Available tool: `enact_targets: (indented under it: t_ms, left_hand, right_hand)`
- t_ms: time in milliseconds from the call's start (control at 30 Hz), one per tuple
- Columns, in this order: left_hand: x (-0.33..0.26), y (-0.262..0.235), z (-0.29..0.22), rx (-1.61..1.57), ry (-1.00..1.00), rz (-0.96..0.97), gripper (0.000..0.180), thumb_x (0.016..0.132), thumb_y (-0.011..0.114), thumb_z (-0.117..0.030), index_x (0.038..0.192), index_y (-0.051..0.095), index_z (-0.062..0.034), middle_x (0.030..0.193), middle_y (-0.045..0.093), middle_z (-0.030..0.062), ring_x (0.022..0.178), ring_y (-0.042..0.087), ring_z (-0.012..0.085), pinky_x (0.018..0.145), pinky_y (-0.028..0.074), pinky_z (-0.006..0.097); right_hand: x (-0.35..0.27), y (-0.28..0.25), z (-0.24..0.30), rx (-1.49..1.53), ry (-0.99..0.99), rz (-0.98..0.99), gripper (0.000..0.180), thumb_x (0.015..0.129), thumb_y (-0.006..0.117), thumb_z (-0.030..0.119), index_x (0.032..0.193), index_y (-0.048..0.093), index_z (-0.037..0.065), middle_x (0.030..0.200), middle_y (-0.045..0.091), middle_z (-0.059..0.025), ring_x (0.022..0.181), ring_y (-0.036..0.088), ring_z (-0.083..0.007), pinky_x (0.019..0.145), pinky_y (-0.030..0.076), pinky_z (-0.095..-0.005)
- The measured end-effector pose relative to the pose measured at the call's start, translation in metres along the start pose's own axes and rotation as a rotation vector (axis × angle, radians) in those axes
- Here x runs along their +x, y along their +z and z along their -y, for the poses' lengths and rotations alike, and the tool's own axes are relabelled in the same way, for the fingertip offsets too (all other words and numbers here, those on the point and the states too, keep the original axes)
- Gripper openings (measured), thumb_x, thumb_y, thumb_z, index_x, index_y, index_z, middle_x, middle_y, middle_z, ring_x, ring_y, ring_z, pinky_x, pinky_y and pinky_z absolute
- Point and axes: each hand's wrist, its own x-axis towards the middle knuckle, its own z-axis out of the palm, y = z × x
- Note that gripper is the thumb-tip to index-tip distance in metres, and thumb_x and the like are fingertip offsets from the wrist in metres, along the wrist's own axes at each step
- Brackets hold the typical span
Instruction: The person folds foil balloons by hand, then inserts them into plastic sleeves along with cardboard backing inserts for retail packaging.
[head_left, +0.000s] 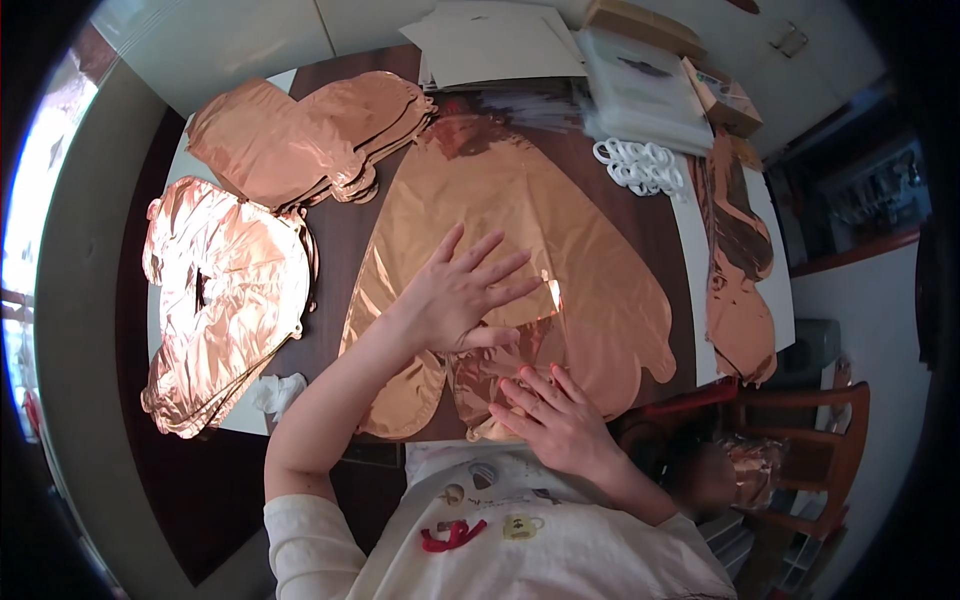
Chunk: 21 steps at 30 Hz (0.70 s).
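dark wood table, stacks of rose-gold foil around. left hand flat, fingers spread on big foil balloon; right hand open, pressing its folded lower edge.

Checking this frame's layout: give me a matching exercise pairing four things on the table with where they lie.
Things:
1. left hand
2. right hand
3. white plastic rings
4. stack of foil balloons

Places:
A. far right, beside clear bags
B. flat on the middle of the large rose-gold foil balloon
C. left end of the table
D. on the balloon's folded near edge

Pairs: 1-B, 2-D, 3-A, 4-C
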Motion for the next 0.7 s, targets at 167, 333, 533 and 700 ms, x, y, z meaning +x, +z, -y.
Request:
enact_targets:
  t_ms: [167, 333, 533, 700]
  left_hand:
    - [0.002, -0.006, -0.003, -0.037, -0.011, 0.045, 0.078, 0.079, 0.036, -0.075, 0.140, 0.037, -0.0269, 0.146, 0.034, 0.0031, 0.137, 0.026, 0.0316, 0.109, 0.015, 0.058]
    - [0.002, -0.009, -0.005, -0.071, -0.025, 0.078, 0.094, 0.064, 0.057, -0.074, 0.142, 0.035, -0.0263, 0.148, 0.031, 0.0046, 0.137, 0.024, 0.0326, 0.110, 0.013, 0.058]
    - [0.002, -0.011, -0.005, -0.073, -0.031, 0.091, 0.093, 0.064, 0.059, -0.072, 0.142, 0.035, -0.0261, 0.148, 0.032, 0.0049, 0.138, 0.024, 0.0320, 0.110, 0.013, 0.058]
    - [0.002, -0.009, -0.005, -0.078, -0.031, 0.067, 0.091, 0.064, 0.058, -0.073, 0.140, 0.037, -0.0284, 0.146, 0.034, 0.0052, 0.138, 0.024, 0.0307, 0.111, 0.012, 0.057]
  right_hand:
    - [-0.002, 0.000, -0.002, -0.026, -0.015, 0.022, 0.036, 0.084, 0.056, 0.022, 0.120, 0.060, 0.022, 0.136, 0.048, -0.0041, 0.134, 0.035, -0.0234, 0.111, 0.022, -0.0472]
    - [0.003, -0.018, -0.004, 0.189, 0.007, 0.071, 0.043, 0.082, 0.061, 0.026, 0.123, 0.058, 0.015, 0.135, 0.048, -0.0063, 0.133, 0.035, -0.0246, 0.110, 0.023, -0.0479]
    - [0.008, -0.033, -0.056, 0.001, -0.011, -0.066, 0.039, 0.077, 0.069, 0.020, 0.113, 0.064, 0.006, 0.124, 0.057, -0.0073, 0.122, 0.049, -0.0255, 0.103, 0.035, -0.0443]
    - [0.011, -0.032, -0.078, 0.043, -0.028, -0.013, 0.045, 0.074, 0.070, 0.030, 0.113, 0.064, 0.009, 0.125, 0.058, -0.0025, 0.123, 0.048, -0.0265, 0.104, 0.034, -0.0431]
